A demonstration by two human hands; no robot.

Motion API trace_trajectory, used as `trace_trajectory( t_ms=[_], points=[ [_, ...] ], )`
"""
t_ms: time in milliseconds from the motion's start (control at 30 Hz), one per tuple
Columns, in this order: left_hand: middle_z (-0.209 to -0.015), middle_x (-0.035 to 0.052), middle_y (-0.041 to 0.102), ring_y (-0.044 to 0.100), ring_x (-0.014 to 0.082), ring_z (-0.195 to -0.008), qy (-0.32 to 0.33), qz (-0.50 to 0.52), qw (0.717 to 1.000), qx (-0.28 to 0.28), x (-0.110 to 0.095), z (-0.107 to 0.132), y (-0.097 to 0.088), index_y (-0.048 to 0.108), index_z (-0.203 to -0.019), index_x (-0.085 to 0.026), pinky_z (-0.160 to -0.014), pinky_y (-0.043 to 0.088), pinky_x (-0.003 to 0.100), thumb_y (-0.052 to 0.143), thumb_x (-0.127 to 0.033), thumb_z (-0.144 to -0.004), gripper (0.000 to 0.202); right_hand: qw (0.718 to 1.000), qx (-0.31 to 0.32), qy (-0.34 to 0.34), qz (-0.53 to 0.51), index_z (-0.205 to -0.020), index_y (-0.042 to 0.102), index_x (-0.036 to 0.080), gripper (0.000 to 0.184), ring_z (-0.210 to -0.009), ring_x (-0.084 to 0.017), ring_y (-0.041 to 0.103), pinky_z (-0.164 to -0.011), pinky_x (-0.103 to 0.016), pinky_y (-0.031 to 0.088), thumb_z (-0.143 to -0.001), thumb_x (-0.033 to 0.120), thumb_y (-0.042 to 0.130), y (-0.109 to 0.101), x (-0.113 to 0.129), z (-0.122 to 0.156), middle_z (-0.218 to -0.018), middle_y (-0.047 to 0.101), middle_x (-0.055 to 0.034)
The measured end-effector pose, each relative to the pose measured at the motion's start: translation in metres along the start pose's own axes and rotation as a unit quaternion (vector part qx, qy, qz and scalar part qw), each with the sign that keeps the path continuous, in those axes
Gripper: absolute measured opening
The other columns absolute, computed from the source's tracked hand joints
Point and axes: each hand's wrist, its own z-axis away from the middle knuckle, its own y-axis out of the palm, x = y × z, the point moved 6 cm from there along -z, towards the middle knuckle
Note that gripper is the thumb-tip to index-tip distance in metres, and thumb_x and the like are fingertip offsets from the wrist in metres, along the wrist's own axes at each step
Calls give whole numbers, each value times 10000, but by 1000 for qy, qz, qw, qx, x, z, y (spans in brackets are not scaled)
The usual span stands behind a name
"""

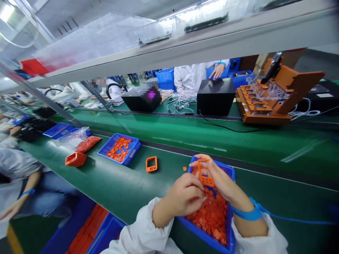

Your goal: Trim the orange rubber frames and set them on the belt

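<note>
An orange plastic frame (205,173) was held above a blue tray (230,172) near the front edge of the green table (185,137); the frame was pinched in the right hand (221,180), its fingers closed on the frame's far side, while the left hand (184,197) was curled narrowly against the frame's lower end, fingertips touching it. The tray was filled with small orange pieces (212,215), over which both hands were held. A blue wrist strap (247,211) was worn on the right wrist, its cord trailing off to the right. Just left of the tray a second orange frame (151,164) lay flat on the table, and farther left another blue tray of orange parts (119,149) was set — beside it an orange box (75,159) and a clear bag of orange parts (87,143). Across the table a black box (215,96) and an orange fixture (267,102) were placed, well apart from the hands. A co-worker's arm (18,197) was seen at the left edge.
</note>
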Motion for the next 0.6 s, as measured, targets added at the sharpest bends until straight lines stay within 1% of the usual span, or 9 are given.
trace_trajectory(
  t_ms=[67,167,200,300,367,400,433,500,600],
  points=[
    [-900,50,708,685,146,-857,4,35,997,66,5,8,16,605,-796,-201,-834,548,295,654,-218,-915,130,999,-25,-11,23,-1315,561,276,568,-866,-186,687,-715,-315,570,-995,723,419,-12,3,-2,-1229,672,-100],
    [-968,61,708,694,147,-892,11,65,983,170,13,22,38,585,-731,-191,-817,548,257,635,-180,-866,144,997,-60,-19,37,-1267,598,271,530,-809,-162,661,-749,-306,571,-985,704,478,-26,7,-2,-1181,687,-81],
    [-999,63,709,697,151,-909,6,72,979,190,16,25,44,562,-700,-186,-815,550,248,633,-158,-834,154,997,-69,-17,26,-1253,604,272,511,-795,-159,651,-743,-304,571,-983,693,493,-28,8,-2,-1170,690,-76],
    [-1087,65,703,699,165,-938,-32,77,967,241,24,27,55,525,-657,-176,-816,563,236,646,-135,-773,173,997,-74,-6,-23,-1195,614,282,416,-763,-162,621,-608,-264,535,-975,628,544,-30,8,0,-1159,682,-65],
    [-1185,85,673,699,184,-1004,-70,60,958,272,28,25,61,612,-756,-171,-860,575,246,636,-127,-791,61,997,-66,-1,-41,-1162,611,284,360,-741,-158,603,-537,-238,499,-970,584,555,-27,9,0,-1144,667,-56],
    [-1237,96,652,695,193,-1048,-84,51,953,287,29,24,63,661,-850,-169,-894,578,254,616,-109,-803,89,997,-62,0,-44,-1151,608,284,347,-724,-154,595,-514,-230,487,-966,572,555,-26,10,0,-1130,660,-51],
    [-1278,105,632,689,201,-1086,-93,42,948,301,30,23,65,690,-954,-169,-926,578,263,595,-86,-811,190,997,-59,1,-47,-1144,605,283,343,-709,-149,591,-505,-227,485,-962,569,552,-26,10,0,-1118,654,-46],
    [-1324,109,614,683,211,-1123,-96,25,940,326,30,20,69,701,-1104,-169,-968,575,277,560,-49,-827,334,997,-57,-1,-51,-1134,603,280,345,-686,-140,588,-509,-230,497,-953,570,553,-25,12,0,-1101,648,-41],
    [-1332,101,625,685,228,-1146,-93,3,932,351,31,19,76,712,-1142,-177,-999,569,296,557,-70,-881,322,997,-58,-2,-55,-1128,598,270,350,-682,-141,597,-512,-231,500,-951,569,550,-27,13,-1,-1088,651,-46]
  ],
)
